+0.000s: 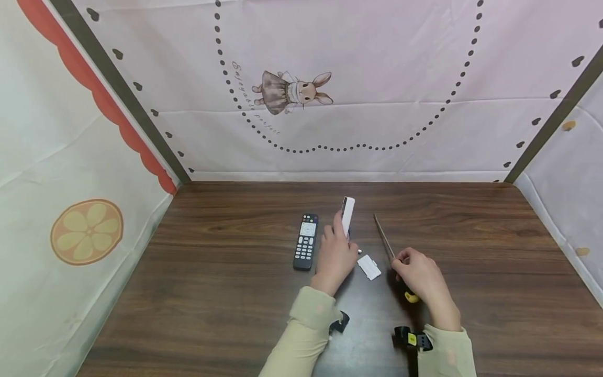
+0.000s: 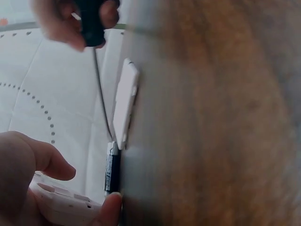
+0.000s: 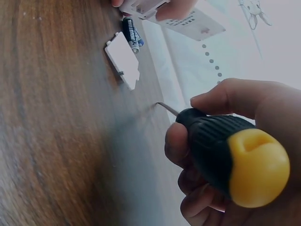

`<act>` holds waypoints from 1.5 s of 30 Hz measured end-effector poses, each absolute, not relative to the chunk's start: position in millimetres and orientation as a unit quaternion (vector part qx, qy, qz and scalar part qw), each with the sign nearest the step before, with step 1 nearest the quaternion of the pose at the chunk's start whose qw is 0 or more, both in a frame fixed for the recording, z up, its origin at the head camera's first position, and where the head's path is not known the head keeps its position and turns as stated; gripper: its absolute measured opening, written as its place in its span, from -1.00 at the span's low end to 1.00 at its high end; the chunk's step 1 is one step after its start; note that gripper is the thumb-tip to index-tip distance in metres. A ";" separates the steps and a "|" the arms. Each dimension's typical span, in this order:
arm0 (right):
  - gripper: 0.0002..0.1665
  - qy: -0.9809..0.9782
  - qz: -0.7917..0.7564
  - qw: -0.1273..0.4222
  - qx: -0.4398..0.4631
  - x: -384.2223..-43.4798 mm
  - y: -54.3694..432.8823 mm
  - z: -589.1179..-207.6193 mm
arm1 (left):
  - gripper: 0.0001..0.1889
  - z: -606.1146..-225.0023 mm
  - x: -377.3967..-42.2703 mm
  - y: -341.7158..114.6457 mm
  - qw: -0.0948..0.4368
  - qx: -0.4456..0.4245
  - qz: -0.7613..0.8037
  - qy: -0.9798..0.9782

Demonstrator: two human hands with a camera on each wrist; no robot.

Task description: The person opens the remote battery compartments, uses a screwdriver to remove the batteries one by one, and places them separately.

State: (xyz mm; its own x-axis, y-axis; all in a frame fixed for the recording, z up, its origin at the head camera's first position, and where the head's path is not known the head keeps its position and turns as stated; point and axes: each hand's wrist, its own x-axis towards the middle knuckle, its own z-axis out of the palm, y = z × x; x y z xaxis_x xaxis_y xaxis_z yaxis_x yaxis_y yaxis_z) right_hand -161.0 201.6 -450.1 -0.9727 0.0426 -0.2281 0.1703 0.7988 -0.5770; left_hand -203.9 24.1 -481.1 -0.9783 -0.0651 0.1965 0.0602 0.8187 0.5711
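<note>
Tabletop (image 1: 212,303): back edge runs across mid-frame, meeting the back cloth (image 1: 377,115); side edges slant out to lower L & lower R, against the L side cloth (image 1: 61,173) & R side cloth (image 1: 570,183). Lots of wood btwn hands & both side edges; a strip also runs btwn the white remote (image 1: 348,214) and the back edge.

L hand (image 1: 335,256), ctr of frame, is grasping the white remote, which points up-frame. R hand (image 1: 421,272), R of ctr, has its fingers wrapped round a screwdriver (image 3: 221,146), dark handle w/ yellow end; shaft slants to upper L. Can't tell if the tip touches wood.

In the way: black remote (image 1: 306,242) lies just L of the L hand; white cover (image 1: 369,267) lies flat btwn the hands, w/ batteries (image 3: 130,35) just beside it, near the white remote. Wrist cams (image 1: 412,337) sit by both cuffs, lower frame.

Count: 2 remotes (1 white, 1 blk), 1 cover, 2 batteries side by side, 1 screwdriver, 2 wrist cams.
</note>
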 end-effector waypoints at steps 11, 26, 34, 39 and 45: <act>-0.65 0.943 -0.308 0.113 0.048 -160.3 200.6 -454.0 | -0.27 -483.7 -205.7 9.2 0.079 0.048 -0.437 -0.895; -0.64 0.948 -0.296 0.101 0.064 -164.2 195.8 -463.0 | -0.62 -475.9 -191.9 -10.6 0.039 0.072 -0.436 -0.896; -0.64 0.949 -0.291 0.102 0.059 -165.8 193.1 -466.5 | -0.60 -479.1 -191.6 -13.5 0.062 0.047 -0.359 -0.930; -0.65 0.951 -0.285 0.108 0.054 -166.4 191.0 -467.2 | -0.60 -482.1 -192.3 -13.8 0.081 0.044 -0.352 -0.931; -0.66 0.951 -0.282 0.113 0.051 -166.1 188.1 -467.3 | -0.56 -484.0 -195.4 -18.1 0.068 0.051 -0.355 -0.931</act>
State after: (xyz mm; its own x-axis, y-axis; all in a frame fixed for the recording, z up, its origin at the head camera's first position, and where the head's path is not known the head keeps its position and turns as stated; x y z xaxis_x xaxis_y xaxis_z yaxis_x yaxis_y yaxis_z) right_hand -166.1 188.1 -467.3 -0.9694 0.0338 -0.2432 0.1609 0.8356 -0.5253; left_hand -195.4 -18.1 -484.0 -0.9855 -0.1427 0.0914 -0.0456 0.7428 0.6679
